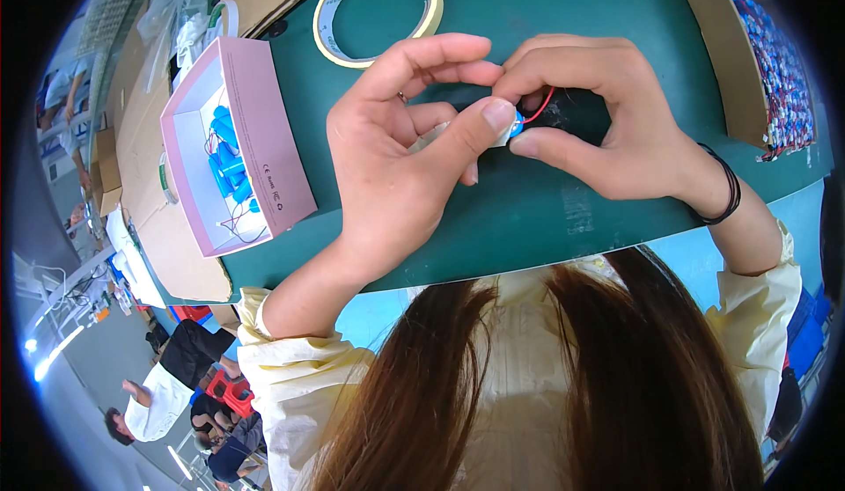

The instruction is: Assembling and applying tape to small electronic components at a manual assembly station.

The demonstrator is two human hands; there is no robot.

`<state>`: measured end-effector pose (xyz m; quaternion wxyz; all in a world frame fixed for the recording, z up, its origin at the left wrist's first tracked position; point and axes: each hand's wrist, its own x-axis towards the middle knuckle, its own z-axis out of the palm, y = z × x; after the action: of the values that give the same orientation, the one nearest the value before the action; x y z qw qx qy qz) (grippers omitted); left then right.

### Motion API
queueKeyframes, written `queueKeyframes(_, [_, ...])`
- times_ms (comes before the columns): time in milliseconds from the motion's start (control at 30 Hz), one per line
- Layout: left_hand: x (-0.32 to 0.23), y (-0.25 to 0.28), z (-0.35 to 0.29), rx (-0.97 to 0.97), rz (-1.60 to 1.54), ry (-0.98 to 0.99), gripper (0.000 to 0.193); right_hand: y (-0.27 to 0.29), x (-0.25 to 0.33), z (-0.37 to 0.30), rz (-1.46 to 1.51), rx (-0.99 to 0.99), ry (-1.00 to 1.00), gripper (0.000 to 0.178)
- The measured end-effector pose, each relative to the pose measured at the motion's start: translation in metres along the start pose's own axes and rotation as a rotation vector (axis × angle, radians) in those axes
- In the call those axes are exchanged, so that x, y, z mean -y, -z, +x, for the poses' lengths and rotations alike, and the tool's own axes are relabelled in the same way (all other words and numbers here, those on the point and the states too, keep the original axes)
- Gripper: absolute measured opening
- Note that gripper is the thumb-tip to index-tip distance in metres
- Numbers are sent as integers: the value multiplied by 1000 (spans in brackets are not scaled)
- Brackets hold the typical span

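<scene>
A small blue battery (516,125) shows only its end between my two hands, above the green table. My left hand (387,152) pinches it under the thumb, the other fingers loosely curled. A pale strip (427,136), which looks like masking tape, lies under that thumb. My right hand (607,113) is closed at the battery's end, thumb tip against it and index finger bent over it. A red wire (543,106) curves out from the battery beside the right fingers. Most of the battery is hidden by my fingers.
A pink box (268,139) at left holds several blue batteries (231,165) with wires. Behind my hands lies a roll of masking tape (430,16). At far right, a cardboard box (723,60) is packed with wired blue batteries (775,69). Cardboard (180,236) covers the left edge.
</scene>
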<state>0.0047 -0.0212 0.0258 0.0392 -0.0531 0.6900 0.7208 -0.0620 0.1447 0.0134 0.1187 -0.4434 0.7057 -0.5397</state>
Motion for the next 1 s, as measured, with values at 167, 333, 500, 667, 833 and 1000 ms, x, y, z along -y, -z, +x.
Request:
queueKeyframes(167, [1,-1,1,-11,-23,-2,34,3,5,-2,113,8,-85,15])
queueKeyframes(333, [-2,-2,-1,-4,-27,12,31,2,5,-1,141,-5,-154,13])
queueKeyframes(500, [-4,-2,-3,33,9,23,30,5,0,-4,162,6,-211,13])
queueKeyframes(667, [-5,1,-4,52,-6,14,26,5,1,-3,157,36,-236,13])
queueKeyframes(833, [-11,4,-4,80,58,74,28,5,1,-2,159,45,-239,13])
queueKeyframes(1000, [-13,3,-5,81,74,96,23,6,2,-2,142,47,-229,13])
